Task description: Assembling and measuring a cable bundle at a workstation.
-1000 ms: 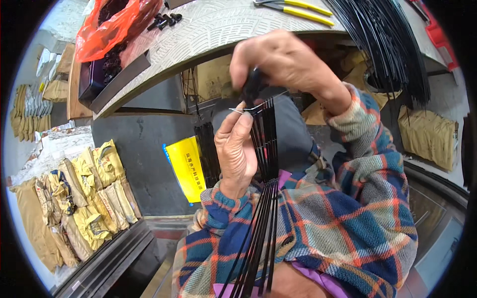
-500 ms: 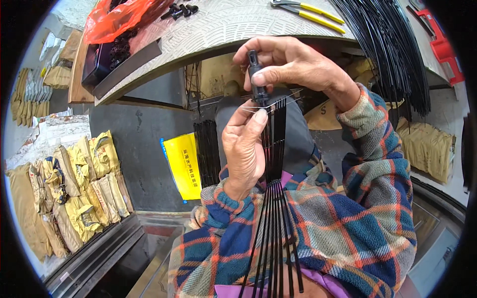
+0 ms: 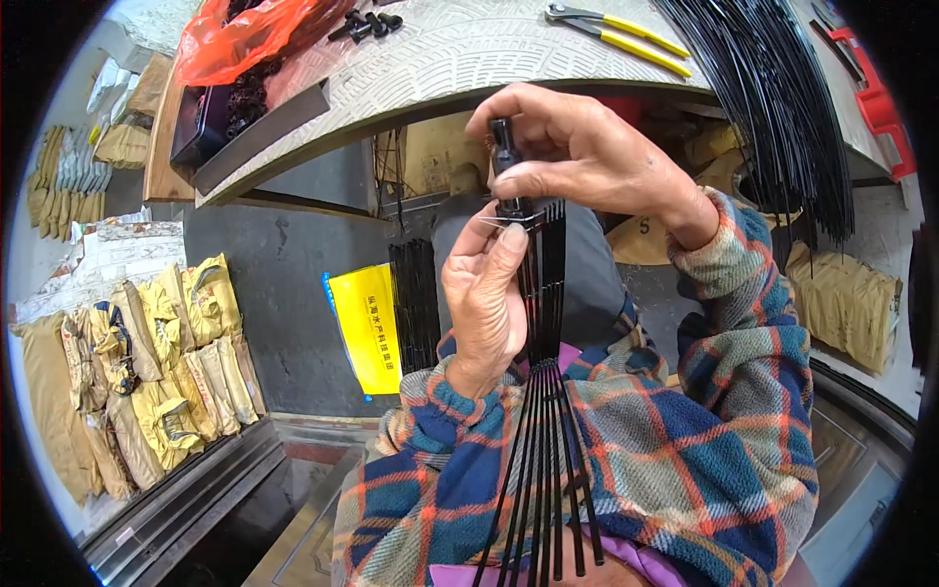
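Note:
A black cylindrical plastic fitting (image 3: pixel 507 161) stands upright between the thumb and fingers of my right hand (image 3: pixel 606 161), below the table edge. Directly under it, my left hand (image 3: pixel 489 298) pinches the top of a bundle of thin black rods (image 3: pixel 548 367) with thumb and forefinger. Pale thin wires (image 3: pixel 499 221) stick out at this pinch, where the fitting's lower end meets the rods. Whether the fitting is seated on them is hidden by my fingers. The bundle runs down over my lap and fans out toward me.
Yellow-handled pincers (image 3: pixel 626 41), small black fittings (image 3: pixel 367 24) and an orange plastic bag (image 3: pixel 254 39) lie on the patterned table (image 3: pixel 421 59). More black rods (image 3: pixel 773 117) hang off its right side. A yellow sheet (image 3: pixel 367 333) and wrapped packages (image 3: pixel 147 372) are at left.
My right hand and the fitting have shifted slightly down toward my left hand. The wires spread to the right no longer show. The whole view has shifted a little.

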Available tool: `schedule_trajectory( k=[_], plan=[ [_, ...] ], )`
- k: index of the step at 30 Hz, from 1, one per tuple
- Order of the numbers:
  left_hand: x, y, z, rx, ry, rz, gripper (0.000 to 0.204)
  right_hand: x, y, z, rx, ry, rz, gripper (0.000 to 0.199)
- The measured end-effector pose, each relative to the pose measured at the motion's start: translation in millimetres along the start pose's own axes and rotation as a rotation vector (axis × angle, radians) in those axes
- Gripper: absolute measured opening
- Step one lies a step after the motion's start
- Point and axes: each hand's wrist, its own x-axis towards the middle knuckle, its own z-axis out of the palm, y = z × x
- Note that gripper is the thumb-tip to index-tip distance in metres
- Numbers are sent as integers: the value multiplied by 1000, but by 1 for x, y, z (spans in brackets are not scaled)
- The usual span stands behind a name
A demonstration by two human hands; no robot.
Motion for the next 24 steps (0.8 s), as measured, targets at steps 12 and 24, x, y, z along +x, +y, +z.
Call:
schedule_trajectory(
  k=[12,24],
  plan=[
    [-3,-5,-9,65,32,147,28,-5,7,9,150,89,55,67],
    [-3,6,-18,71,30,126,27,-40,24,108,848,667,195,43]
  ],
)
